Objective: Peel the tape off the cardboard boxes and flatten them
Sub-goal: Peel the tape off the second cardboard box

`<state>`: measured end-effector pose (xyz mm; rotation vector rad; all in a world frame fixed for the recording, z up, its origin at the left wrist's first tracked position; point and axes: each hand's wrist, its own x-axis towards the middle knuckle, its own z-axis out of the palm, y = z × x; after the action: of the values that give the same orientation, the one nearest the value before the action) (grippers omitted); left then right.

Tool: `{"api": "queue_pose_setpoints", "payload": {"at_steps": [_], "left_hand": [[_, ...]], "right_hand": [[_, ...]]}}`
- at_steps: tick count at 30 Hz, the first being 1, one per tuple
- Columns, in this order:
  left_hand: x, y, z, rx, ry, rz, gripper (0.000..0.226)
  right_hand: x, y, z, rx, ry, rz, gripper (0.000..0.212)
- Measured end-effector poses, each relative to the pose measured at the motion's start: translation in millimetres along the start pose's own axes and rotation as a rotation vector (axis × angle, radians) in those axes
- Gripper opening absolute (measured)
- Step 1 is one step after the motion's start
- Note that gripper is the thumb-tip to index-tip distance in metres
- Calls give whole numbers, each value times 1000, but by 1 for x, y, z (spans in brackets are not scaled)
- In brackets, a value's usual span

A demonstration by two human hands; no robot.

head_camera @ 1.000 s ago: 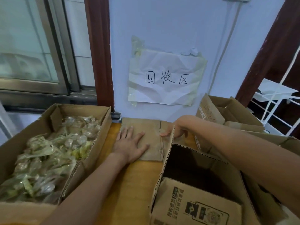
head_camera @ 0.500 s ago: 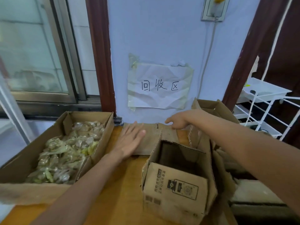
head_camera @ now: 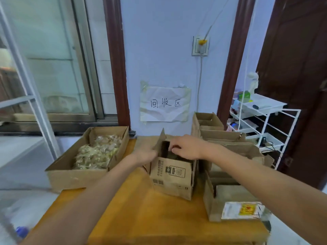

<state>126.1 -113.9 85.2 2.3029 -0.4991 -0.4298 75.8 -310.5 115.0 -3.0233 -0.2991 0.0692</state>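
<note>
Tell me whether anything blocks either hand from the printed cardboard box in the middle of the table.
Nothing visible does. The left hand is already at the left side of the printed box, and the right hand reaches over its open top, fingers curled at the rim.

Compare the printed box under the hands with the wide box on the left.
The printed box stands tall and narrow; the wide box is low and broad. The printed box has black print on its front; the wide box's front is plain. The wide box holds crumpled tape; both hands are on the printed box. Both are open-topped brown cardboard.
</note>
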Motion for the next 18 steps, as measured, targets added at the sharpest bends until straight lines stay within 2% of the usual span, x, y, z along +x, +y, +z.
{"api": "queue_pose_setpoints", "payload": {"at_steps": [4, 6, 8, 10, 12, 14, 16, 18], "left_hand": [[-45, -15, -13, -132, 1, -102, 19], [-60, -23, -19, -105, -10, -136, 20], [-71, -31, -21, -79, -18, -177, 24], [-73, -42, -20, -108, -9, -234, 25], [-77, -50, -19, -176, 4, -280, 23], [-81, -55, -18, -185, -36, -247, 22], [-89, -57, -15, -181, -34, -182, 20], [-92, -60, -12, -203, -5, -124, 19]], "right_hand": [[-30, -17, 24, -47, -38, -45, 28], [-37, -25, 30, -34, -4, -47, 27], [-43, -34, 28, 0, 10, -46, 36], [-45, -40, 21, 44, -72, -38, 60], [-41, -44, 18, 60, -263, 0, 93], [-34, -45, 21, 45, -409, 44, 121], [-26, -44, 28, 15, -449, 69, 137], [-17, -43, 33, -7, -431, 72, 141]]}}
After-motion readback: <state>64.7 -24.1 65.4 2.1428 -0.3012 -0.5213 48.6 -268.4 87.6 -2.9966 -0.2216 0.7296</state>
